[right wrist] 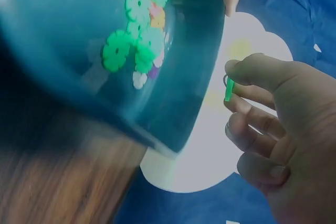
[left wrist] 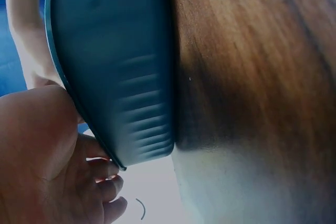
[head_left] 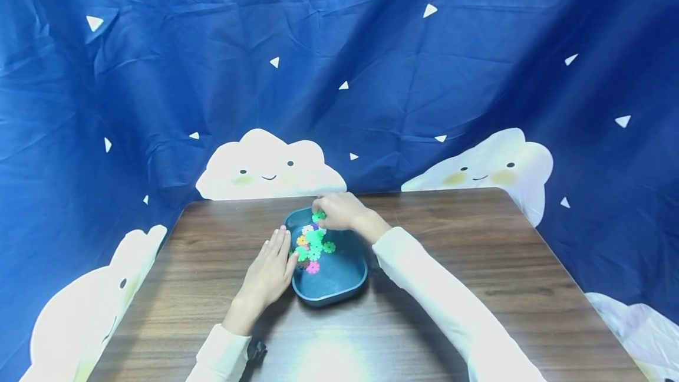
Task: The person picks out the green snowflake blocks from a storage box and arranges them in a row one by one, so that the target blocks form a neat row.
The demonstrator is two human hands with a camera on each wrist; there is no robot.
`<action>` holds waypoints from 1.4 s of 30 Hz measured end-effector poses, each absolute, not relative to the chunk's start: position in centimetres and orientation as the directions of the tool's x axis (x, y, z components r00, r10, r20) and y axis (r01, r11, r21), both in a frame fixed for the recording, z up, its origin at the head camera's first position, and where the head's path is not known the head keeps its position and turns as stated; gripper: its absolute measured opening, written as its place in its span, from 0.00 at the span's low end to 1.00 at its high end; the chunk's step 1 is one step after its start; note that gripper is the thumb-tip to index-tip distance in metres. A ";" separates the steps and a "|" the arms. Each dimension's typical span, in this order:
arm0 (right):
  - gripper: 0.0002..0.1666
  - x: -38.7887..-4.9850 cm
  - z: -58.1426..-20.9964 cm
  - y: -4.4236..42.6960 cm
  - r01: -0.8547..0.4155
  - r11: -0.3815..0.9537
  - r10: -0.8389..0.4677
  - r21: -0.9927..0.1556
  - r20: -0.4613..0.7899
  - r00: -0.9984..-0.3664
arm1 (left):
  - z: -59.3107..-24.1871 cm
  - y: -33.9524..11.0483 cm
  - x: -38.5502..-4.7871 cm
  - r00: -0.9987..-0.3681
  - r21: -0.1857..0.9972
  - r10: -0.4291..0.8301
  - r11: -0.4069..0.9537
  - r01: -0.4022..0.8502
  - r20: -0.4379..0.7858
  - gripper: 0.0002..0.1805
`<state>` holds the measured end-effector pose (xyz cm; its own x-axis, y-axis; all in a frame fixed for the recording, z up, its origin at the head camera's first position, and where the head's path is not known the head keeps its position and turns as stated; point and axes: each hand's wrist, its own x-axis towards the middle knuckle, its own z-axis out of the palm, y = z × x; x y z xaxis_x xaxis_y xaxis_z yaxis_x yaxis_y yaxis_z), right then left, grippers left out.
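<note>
A dark teal plastic basin stands on the table, with several flower-shaped plastic discs in green, pink, orange, white and purple heaped along its left side. Over the basin's far end, my right hand pinches a green flower-shaped disc between thumb and fingers. In the right wrist view that disc is seen edge-on, apart from the heap. My left hand lies with extended fingers against the basin's left rim; the left wrist view shows its fingers beside the ribbed outer wall.
The wooden table spreads around the basin on all sides. Behind it hangs a blue curtain with white clouds and triangles. A small black object sits at my left wrist.
</note>
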<state>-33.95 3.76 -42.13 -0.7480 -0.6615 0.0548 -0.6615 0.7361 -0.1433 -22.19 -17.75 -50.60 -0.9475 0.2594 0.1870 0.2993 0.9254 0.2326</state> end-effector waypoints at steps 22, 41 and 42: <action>0.19 -33.5 -41.7 11.8 -0.592 0.792 -0.579 -0.145 0.125 -0.805 | -50.6 -17.6 -22.1 -0.953 0.228 0.256 0.930 0.289 0.164 0.37; 0.18 -33.9 -44.5 16.9 -0.512 0.835 -0.493 -0.202 0.143 -0.858 | -50.3 -17.7 -22.0 -0.959 0.245 0.249 0.930 0.276 0.135 0.37; 0.18 -34.0 -44.7 17.1 -0.508 0.837 -0.489 -0.205 0.140 -0.861 | -50.3 -17.6 -22.0 -0.959 0.246 0.250 0.929 0.276 0.133 0.37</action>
